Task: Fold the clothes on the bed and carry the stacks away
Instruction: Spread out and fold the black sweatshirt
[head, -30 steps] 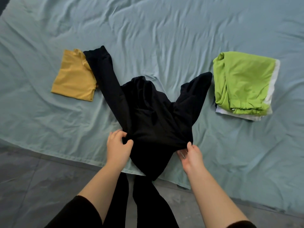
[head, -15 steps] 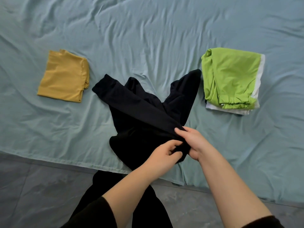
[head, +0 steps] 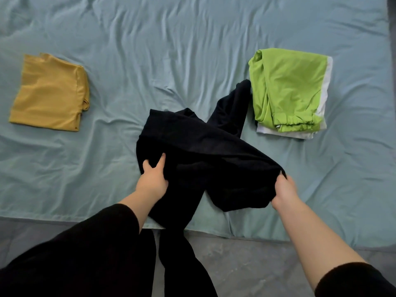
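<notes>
Leaving folded mustard garment (head: pixel 49 93) far left on the bed sheet (head: pixel 150 50), flat and well apart from the work zone. Likely parking finished work out of the way.

Gripping black garment (head: pixel 203 155) near its left edge with left hand (head: pixel 152 179), fingers curled into the cloth, thumb lying on top. Stretching the garment between 2 hands, centre of view, close to the bed's front edge, with 1 band of cloth laid diagonally across the body toward the right. Probably tensioning to flatten a fold before laying it down.

Pinching a bunched corner with right hand (head: pixel 284 190), fingers closed on cloth, fingertips hidden by fabric.

Trailing 1 leg or sleeve up and right, tip just beside or touching the lime-green garment (head: pixel 287 86); cannot tell which. Hanging the lower part over the bed edge, blending with dark trousers (head: pixel 184 266), so boundary unclear.

Stacking lime-green on a white garment (head: pixel 326 82) far right, edges roughly aligned. Likely building a carry-ready pile.

Judging status: 3 pieces folded, 1 in progress, carrying not yet begun. Flagging risk: loose limb dragging into the right-hand pile when pulling flat.
</notes>
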`<state>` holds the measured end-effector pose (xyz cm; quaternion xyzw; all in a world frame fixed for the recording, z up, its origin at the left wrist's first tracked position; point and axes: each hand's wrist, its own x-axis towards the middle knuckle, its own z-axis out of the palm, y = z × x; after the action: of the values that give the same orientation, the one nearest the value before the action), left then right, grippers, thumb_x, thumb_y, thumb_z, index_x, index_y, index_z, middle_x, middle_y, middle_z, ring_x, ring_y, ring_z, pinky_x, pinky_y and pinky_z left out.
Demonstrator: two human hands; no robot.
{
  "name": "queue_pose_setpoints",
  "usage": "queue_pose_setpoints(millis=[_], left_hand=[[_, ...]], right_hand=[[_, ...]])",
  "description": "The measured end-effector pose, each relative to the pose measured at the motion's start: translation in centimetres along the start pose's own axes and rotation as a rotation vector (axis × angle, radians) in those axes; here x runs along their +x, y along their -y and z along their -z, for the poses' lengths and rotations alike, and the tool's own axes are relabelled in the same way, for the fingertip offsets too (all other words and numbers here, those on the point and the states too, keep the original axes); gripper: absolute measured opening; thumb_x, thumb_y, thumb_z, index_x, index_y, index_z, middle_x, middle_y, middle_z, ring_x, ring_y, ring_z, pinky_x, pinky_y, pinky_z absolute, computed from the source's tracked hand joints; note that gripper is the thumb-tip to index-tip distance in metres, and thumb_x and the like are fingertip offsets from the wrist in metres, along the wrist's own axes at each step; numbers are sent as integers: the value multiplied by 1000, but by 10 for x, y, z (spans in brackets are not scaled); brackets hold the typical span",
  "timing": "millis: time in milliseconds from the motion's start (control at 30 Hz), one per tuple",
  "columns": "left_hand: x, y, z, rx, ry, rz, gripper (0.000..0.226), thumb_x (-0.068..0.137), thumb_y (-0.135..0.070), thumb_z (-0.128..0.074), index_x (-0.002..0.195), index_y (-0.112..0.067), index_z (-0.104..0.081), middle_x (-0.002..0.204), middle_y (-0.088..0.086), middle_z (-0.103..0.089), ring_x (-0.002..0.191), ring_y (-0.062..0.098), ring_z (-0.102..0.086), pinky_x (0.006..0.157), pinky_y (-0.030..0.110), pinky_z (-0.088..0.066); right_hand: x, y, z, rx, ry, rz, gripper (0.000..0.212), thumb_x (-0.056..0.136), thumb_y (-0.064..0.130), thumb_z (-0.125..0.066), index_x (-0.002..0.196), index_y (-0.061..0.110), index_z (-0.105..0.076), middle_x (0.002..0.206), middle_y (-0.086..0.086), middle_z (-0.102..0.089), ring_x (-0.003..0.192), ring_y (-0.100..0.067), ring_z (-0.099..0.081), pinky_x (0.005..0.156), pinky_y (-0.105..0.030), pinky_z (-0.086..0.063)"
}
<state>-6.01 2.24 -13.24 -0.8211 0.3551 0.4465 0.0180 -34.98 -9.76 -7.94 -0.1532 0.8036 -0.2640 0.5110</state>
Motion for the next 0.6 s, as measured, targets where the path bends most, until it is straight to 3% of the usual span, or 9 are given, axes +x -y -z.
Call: queue_pose_setpoints(millis=[67, 133, 200, 233, 300, 367, 467, 600], left_hand=[[4, 3, 1, -38, -69, -62, 58, 96, -16, -44, 148, -34, -29, 151, 19, -25, 89, 30, -60, 79, 34, -49], [5, 3, 9, -164, -143, -93, 38, 96, -15, -38, 127, -27, -57, 127, 8, -57, 93, 25, -59, 77, 31, -44], [3, 5, 22, -305, -166, -84, 28, 94, -13, -37, 96, -26, -62, 100, -1, -66, 88, 19, -57, 73, 30, -40], [1, 6, 30, -355, -169, -65, 27, 92, -14, -36, 86, -25, -59, 91, -3, -65, 84, 18, -57, 69, 31, -41], [-6, 11, 43, -442, -190, -16, 28, 91, -15, -35, 79, -22, -59, 80, 0, -64, 76, 18, -58, 63, 33, -42], [-15, 20, 54, -544, -244, 32, 28, 90, -14, -35, 79, -12, -61, 76, 5, -62, 69, 18, -54, 60, 31, -39], [-31, 46, 73, -648, -337, 105, 24, 87, -12, -37, 69, -3, -50, 66, 8, -50, 65, 23, -46, 59, 34, -34], [-52, 87, 85, -720, -446, 216, 16, 84, -14, -39, 68, -10, -43, 66, 8, -44, 66, 22, -44, 64, 40, -36]], right_hand=[[-1, -10, -3, -154, 51, 2, 42, 100, 43, -42, 134, 21, -50, 133, -5, -57, 118, -27, -56, 101, -44, -47], [-10, -14, -11, -229, 166, -1, 61, 86, 69, -46, 137, 35, -44, 133, 5, -55, 119, -22, -55, 103, -47, -46], [-19, -21, -24, -236, 286, 17, 83, 64, 80, -60, 135, 44, -39, 131, 13, -54, 117, -18, -55, 101, -46, -47], [-24, -24, -32, -235, 339, 31, 87, 61, 74, -68, 136, 44, -39, 131, 13, -55, 116, -17, -56, 100, -45, -48], [-29, -33, -56, -193, 383, 26, 69, 74, 42, -79, 134, 32, -46, 126, 3, -61, 111, -22, -61, 98, -46, -50], [-38, -34, -86, -115, 389, -41, 41, 81, 13, -71, 120, 19, -58, 110, -10, -70, 96, -29, -69, 87, -48, -56], [-60, -17, -129, -109, 515, -108, 19, 77, 13, -64, 96, 14, -64, 77, -8, -71, 63, -22, -70, 58, -35, -57], [-84, 8, -174, -373, 798, -104, 5, 68, 19, -62, 72, 18, -59, 61, -3, -63, 52, -17, -63, 53, -27, -52]])
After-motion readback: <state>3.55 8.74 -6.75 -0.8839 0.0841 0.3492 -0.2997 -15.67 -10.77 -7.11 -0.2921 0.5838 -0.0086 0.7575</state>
